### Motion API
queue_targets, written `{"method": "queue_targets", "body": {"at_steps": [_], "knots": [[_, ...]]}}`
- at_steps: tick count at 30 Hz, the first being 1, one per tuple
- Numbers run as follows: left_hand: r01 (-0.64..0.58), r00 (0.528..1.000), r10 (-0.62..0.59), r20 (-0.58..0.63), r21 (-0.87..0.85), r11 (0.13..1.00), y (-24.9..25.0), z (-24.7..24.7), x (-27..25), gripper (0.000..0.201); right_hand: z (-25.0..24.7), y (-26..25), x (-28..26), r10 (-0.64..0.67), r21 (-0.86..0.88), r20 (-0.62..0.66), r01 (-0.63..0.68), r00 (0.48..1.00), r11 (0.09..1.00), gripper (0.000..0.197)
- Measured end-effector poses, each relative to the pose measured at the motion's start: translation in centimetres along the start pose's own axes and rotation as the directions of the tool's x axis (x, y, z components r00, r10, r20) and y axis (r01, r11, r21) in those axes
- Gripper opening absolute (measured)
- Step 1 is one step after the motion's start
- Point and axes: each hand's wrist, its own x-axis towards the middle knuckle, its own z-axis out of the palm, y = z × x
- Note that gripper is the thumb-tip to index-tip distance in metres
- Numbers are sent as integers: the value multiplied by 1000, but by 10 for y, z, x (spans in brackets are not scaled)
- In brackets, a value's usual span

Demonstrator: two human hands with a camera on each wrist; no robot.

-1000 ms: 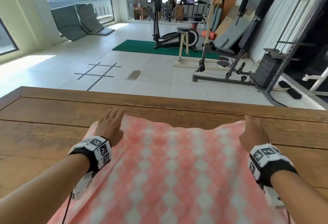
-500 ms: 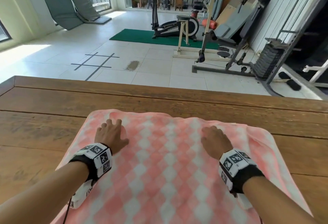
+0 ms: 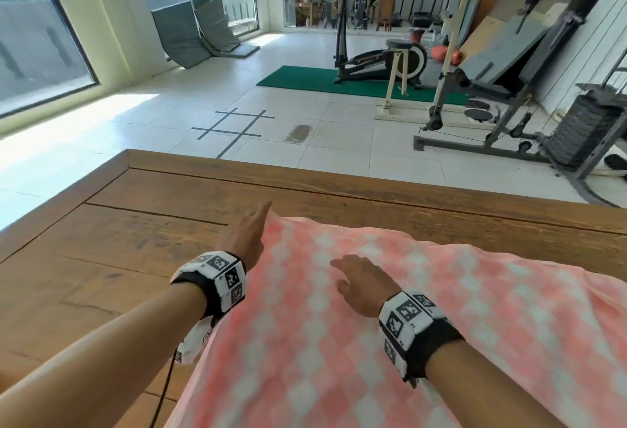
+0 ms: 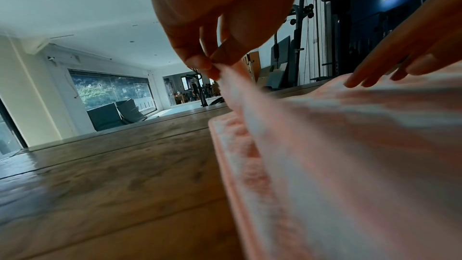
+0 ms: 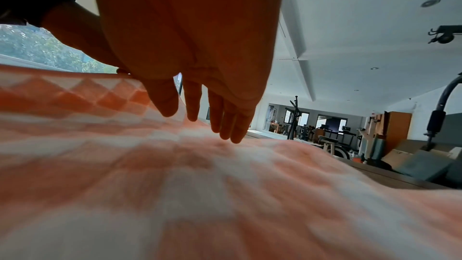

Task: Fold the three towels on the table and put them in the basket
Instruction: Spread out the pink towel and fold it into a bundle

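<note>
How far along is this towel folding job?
Early on. The pink checked towel lies on the wooden table, apparently doubled at its left edge. The left hand pinches its far left corner; the right hand rests on it. No basket or other towels are in view.

Bare forearms, banded wrists.
Black straps bearing white blocks of square black-and-white markers; thin dark cable trailing below left wrist.

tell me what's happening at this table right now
A person is folding a pink and white checked towel spread on a brown wooden table. The left hand pinches the towel's far left corner between thumb and fingertips, lifted off the wood. The right hand lies open and flat on the middle of the cloth. No basket or other towels are in view.
</note>
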Motion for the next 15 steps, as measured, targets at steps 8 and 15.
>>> {"method": "queue_targets", "body": {"at_steps": [8,15], "knots": [[-33,998,37,47,-85,996,-49,-4,23,64,-2,-58,87,4,35,-164,2,986,999,45],[-194,979,202,8,-236,952,-68,13,44,53,-5,-62,137,64,-15,-67,-65,996,998,42]]}}
